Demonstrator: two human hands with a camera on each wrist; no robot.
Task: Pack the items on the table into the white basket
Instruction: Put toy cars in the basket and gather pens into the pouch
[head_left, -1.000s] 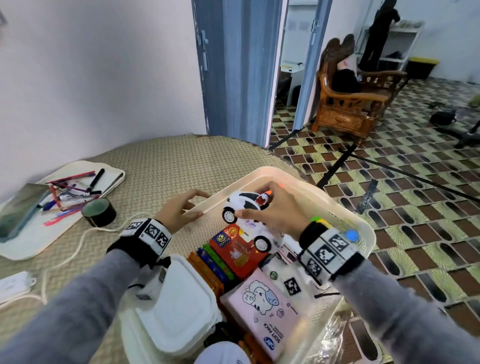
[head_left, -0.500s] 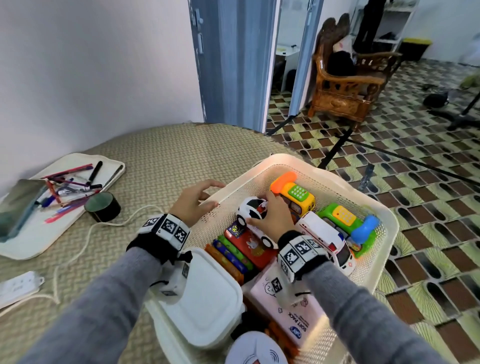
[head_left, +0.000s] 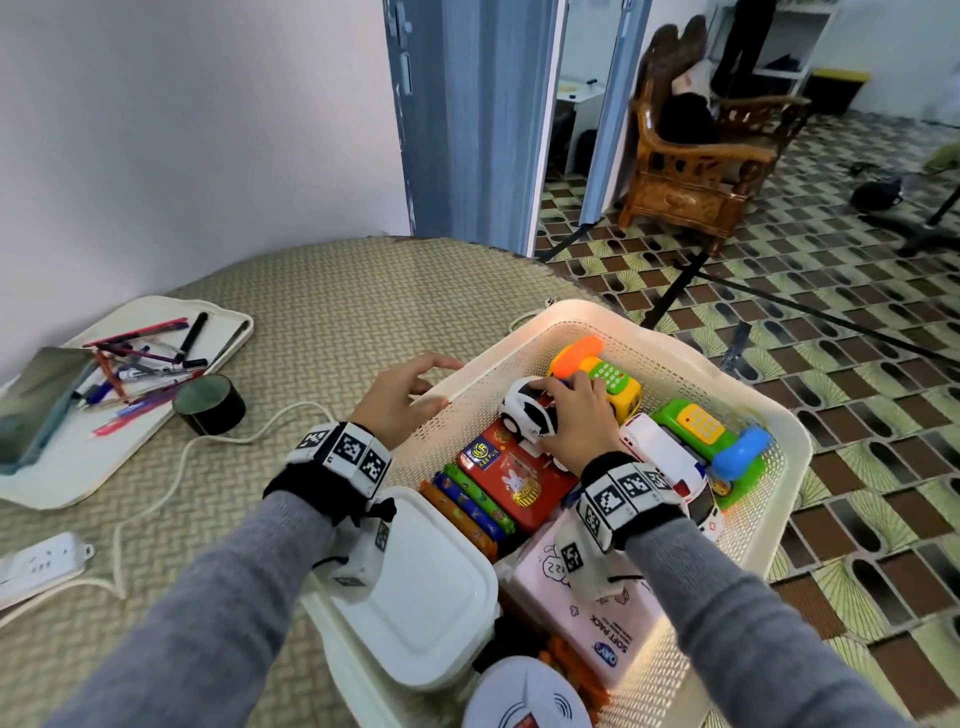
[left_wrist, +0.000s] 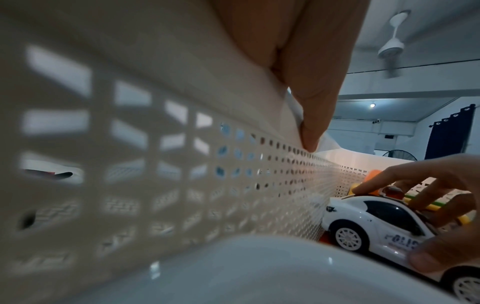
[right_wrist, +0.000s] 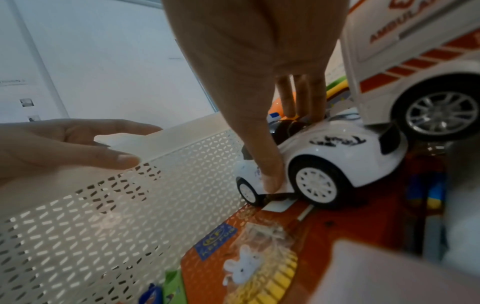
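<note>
The white basket (head_left: 779, 431) stands at the table's right edge, packed with toys and packets. My right hand (head_left: 563, 415) grips a white police toy car (head_left: 524, 410), thumb on its side (right_wrist: 270, 181) and fingers over the roof. The car (right_wrist: 337, 156) rests on a red packet (head_left: 509, 478) inside the basket, against a white ambulance (head_left: 670, 467). My left hand (head_left: 441, 383) holds the basket's left rim, its thumb (left_wrist: 311, 123) hooked over the perforated wall (left_wrist: 182, 164). Two toy phones (head_left: 597, 374) lie at the basket's far end.
In the basket's near end lie a white lidded box (head_left: 431, 597) and a pink tissue pack (head_left: 608, 623). On the table's left are a tray (head_left: 67, 483) of pens, a black tape roll (head_left: 210, 405) and a power strip (head_left: 36, 561) with its cable.
My right hand has lowered the police car from above the basket down onto the red packet. The left hand has stayed on the rim.
</note>
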